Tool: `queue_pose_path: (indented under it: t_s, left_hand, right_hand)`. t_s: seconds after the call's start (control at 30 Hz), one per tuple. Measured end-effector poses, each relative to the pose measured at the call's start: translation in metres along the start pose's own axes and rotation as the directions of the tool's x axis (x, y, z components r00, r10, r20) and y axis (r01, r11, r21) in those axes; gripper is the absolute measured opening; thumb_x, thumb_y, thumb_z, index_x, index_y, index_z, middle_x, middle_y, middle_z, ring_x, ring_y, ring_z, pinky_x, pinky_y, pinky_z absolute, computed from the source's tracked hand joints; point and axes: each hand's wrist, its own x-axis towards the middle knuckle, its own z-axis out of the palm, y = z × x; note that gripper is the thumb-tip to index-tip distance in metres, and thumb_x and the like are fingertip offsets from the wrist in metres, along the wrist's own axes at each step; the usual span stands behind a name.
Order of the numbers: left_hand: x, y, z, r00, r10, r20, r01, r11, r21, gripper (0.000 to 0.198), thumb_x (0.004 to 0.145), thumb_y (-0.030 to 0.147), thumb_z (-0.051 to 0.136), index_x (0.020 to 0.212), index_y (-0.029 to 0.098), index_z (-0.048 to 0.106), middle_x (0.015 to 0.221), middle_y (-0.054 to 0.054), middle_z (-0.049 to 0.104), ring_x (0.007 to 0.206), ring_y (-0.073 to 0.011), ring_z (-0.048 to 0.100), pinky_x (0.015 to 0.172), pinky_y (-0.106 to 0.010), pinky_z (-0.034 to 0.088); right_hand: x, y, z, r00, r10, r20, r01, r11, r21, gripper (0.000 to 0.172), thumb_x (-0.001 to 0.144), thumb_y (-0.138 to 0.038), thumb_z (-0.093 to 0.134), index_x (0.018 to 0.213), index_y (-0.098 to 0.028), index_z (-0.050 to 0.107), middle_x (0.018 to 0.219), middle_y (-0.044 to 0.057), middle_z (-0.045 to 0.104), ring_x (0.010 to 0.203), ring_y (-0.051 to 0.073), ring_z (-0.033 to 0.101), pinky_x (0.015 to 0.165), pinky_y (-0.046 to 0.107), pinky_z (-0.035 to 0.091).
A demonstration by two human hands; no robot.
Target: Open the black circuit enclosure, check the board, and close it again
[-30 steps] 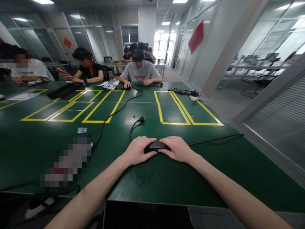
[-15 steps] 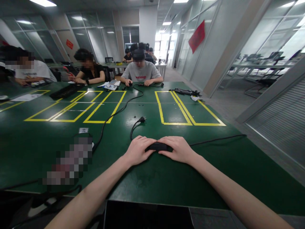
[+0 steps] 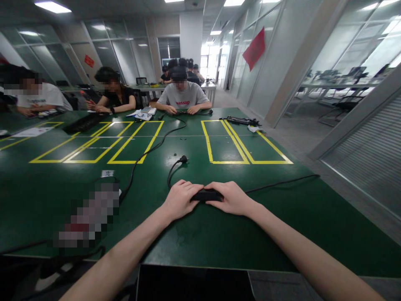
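Observation:
Between my two hands is a black power adapter (image 3: 205, 195), a small block held low over the green table (image 3: 194, 242). My left hand (image 3: 180, 200) grips its left end, with the thumb in front and the fingers over the top. At the right end, my right hand (image 3: 232, 198) closes round it in the same way. A short black cord with a plug (image 3: 183, 159) curves out beyond my left hand and lies on the table. From my right hand a thin black cable (image 3: 282, 183) runs off to the right edge.
Yellow tape rectangles (image 3: 228, 162) mark the table ahead. A blurred-out item (image 3: 89, 217) lies at the left, with a long black cable (image 3: 134, 171) leading away from it. A folded black tripod-like item (image 3: 241, 121) lies far right. Several people sit opposite, one in a grey shirt (image 3: 183, 95).
The adapter has tilted slightly between my hands, showing more of its flat side. My view has shifted a little. The hand of the person opposite has come down beside a cable.

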Motion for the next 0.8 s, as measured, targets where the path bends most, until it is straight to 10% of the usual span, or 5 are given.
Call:
queue_pose_path:
  t_s: [0.27,0.4,0.53,0.8]
  left_hand:
    - [-0.0003,-0.0033,-0.0005,0.991,0.056,-0.118,-0.067,0.993,-0.096,0.026,0.101,0.03,0.061,0.124,0.02,0.065,0.111,-0.009,0.078,0.098,-0.0234,0.074,0.088,-0.038,0.057]
    - [0.0011,-0.002,-0.0025,0.994,0.084,-0.072,-0.092,0.988,-0.125,0.025,0.102,0.025,0.057,0.124,0.021,0.066,0.115,-0.009,0.078,0.102,-0.0225,0.074,0.092,-0.038,0.056]
    - [0.0015,-0.0021,-0.0002,0.992,0.112,-0.057,-0.117,0.987,-0.108,0.026,0.101,0.024,0.058,0.126,0.021,0.065,0.117,-0.008,0.078,0.102,-0.0216,0.074,0.095,-0.039,0.055]
    - [0.0026,-0.0014,-0.0033,0.971,0.019,-0.24,-0.019,1.0,0.002,0.045,0.097,0.024,0.064,0.141,0.022,0.058,0.14,-0.012,0.067,0.126,-0.0265,0.064,0.109,-0.049,0.048]
  right_hand:
    - [0.0007,-0.0013,-0.0007,0.997,0.078,-0.013,-0.075,0.982,0.172,0.037,0.089,-0.041,0.074,0.119,-0.022,0.061,0.104,0.008,0.078,0.081,0.022,0.074,0.071,0.031,0.054]
    - [0.0036,0.0014,-0.0035,0.957,0.204,0.204,-0.288,0.72,0.631,0.041,0.087,-0.05,0.073,0.11,-0.023,0.053,0.099,0.002,0.072,0.055,0.01,0.059,0.05,0.023,0.048]
    - [0.005,0.0037,-0.0021,0.911,0.239,0.336,-0.412,0.532,0.74,0.05,0.075,-0.051,0.083,0.091,-0.023,0.046,0.089,-0.003,0.063,0.048,0.006,0.05,0.04,0.02,0.042]
    - [0.0079,0.0069,-0.0008,0.899,0.435,0.057,-0.347,0.625,0.699,0.046,0.071,-0.052,0.083,0.077,-0.02,0.051,0.08,-0.002,0.064,0.052,0.006,0.043,0.046,0.02,0.033]
